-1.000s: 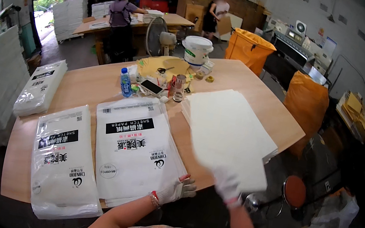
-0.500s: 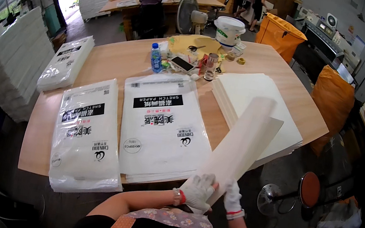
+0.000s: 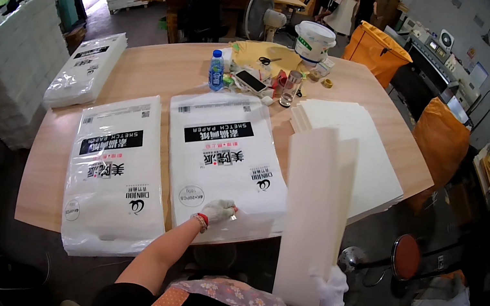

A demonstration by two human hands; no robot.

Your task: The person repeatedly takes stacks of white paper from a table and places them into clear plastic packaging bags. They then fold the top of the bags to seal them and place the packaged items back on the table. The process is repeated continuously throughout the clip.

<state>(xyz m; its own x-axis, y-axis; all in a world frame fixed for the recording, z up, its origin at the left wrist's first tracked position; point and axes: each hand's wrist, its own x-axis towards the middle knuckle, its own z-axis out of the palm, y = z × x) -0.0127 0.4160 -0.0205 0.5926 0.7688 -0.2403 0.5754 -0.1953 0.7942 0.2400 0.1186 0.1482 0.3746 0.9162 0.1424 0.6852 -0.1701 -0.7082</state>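
Note:
My right hand (image 3: 332,289), in a white glove, grips the lower right edge of a bent sheaf of cream paper (image 3: 313,211). The sheaf stands tilted up over the table's near edge, and its far end overlaps the paper stack (image 3: 361,144). Also gloved, my left hand (image 3: 219,211) is at the near edge of the middle pile of clear printed plastic bags (image 3: 226,150). Its fingers are pinched on the top bag's edge, where the plastic shines and puckers. Left of that pile lies another bagged stack (image 3: 116,176) with the same print.
A further bagged pack (image 3: 86,69) lies at the table's far left. Toward the back stand a water bottle (image 3: 216,70), phone (image 3: 250,80), glass (image 3: 290,89), scissors (image 3: 267,61) and white bucket (image 3: 312,42). A round stool (image 3: 405,256) is at the right. Other people work behind.
My left hand has left the paper and moved left to the middle bag pile. My right hand has swung the sheaf more upright, with its lower end lower and nearer me.

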